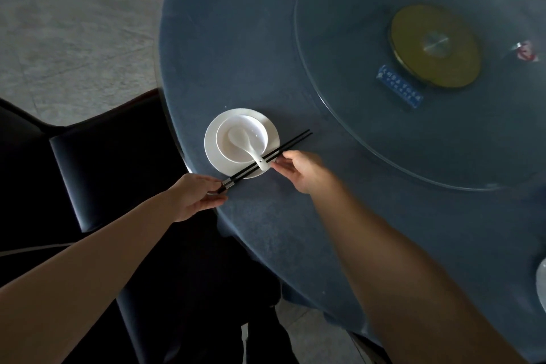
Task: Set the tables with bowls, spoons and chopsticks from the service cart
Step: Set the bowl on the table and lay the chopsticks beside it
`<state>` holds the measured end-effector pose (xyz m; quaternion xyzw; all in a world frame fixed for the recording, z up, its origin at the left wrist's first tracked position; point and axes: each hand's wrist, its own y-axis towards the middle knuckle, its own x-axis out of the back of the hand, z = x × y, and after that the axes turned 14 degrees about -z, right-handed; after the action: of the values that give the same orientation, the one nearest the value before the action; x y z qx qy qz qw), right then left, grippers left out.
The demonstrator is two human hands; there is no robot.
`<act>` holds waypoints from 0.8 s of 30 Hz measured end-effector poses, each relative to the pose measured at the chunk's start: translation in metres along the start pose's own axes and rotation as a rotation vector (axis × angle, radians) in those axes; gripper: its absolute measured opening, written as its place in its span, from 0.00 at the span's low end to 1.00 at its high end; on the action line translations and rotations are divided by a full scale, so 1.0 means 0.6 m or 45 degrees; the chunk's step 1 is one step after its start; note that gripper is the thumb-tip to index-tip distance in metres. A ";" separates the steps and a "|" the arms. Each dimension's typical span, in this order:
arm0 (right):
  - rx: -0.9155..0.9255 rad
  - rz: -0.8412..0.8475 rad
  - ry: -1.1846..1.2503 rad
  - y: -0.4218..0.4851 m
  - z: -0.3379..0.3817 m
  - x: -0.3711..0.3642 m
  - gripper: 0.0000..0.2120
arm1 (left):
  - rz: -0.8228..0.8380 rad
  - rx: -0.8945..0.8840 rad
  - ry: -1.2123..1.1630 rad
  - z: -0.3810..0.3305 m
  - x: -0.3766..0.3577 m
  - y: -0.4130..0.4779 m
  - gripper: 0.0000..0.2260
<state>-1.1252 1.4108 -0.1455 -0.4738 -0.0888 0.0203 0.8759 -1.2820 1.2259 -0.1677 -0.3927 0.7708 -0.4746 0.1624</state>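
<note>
1. Chopsticks [291,143], a black pair, slant across the plate [214,156] rim & spoon [240,137] handle, near the table [236,53] edge.
2. L hand [195,195] pinches their butt end; R hand [301,171] thumb & forefinger pinch them mid-length, by the spoon handle.
3. Spoon sits in white bowl [255,128]; bowl on plate.
4. Beyond: glass turntable [354,127] w/ gold hub [455,68]; blue label [399,86], white writing too blurred to read.
5. Dark chair [103,171] at left.
</note>
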 end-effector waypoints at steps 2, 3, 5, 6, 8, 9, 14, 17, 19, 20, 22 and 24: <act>0.019 0.006 -0.025 -0.009 -0.005 0.003 0.03 | -0.023 -0.023 0.005 0.003 0.002 -0.005 0.04; 0.031 0.016 -0.036 -0.014 -0.009 0.004 0.03 | -0.034 -0.032 0.003 0.005 0.003 -0.007 0.04; 0.049 0.031 -0.041 -0.027 -0.018 0.009 0.02 | -0.019 -0.034 -0.012 0.006 0.007 -0.016 0.05; 0.055 0.034 -0.040 -0.035 -0.024 0.012 0.02 | -0.016 -0.035 -0.033 0.008 0.009 -0.017 0.04; 0.064 0.037 -0.050 -0.050 -0.038 0.019 0.05 | -0.037 -0.035 -0.064 0.011 0.015 -0.024 0.04; 0.067 0.039 -0.075 -0.060 -0.046 0.023 0.05 | -0.047 -0.029 -0.080 0.013 0.019 -0.029 0.04; 0.089 0.074 -0.235 -0.115 -0.089 0.047 0.06 | -0.161 -0.205 0.091 0.027 0.029 -0.029 0.08; 0.084 0.157 -0.337 -0.148 -0.118 0.074 0.05 | -0.320 -0.536 0.525 0.028 0.029 -0.029 0.12; 0.090 0.161 -0.426 -0.164 -0.138 0.095 0.05 | -0.370 -0.704 0.686 0.028 0.024 -0.034 0.14; 0.097 0.146 -0.469 -0.170 -0.145 0.105 0.07 | -0.383 -0.791 0.804 0.026 0.018 -0.036 0.15; 0.132 0.111 -0.543 -0.176 -0.154 0.124 0.09 | -0.362 -0.922 0.919 0.029 0.007 -0.035 0.15; 0.172 0.084 -0.596 -0.177 -0.162 0.138 0.11 | -0.360 -0.995 0.934 0.036 -0.001 -0.035 0.16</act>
<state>-1.0320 1.2820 -0.0979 -0.3991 -0.2721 0.1641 0.8601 -1.2589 1.2085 -0.1604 -0.3324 0.8353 -0.2762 -0.3398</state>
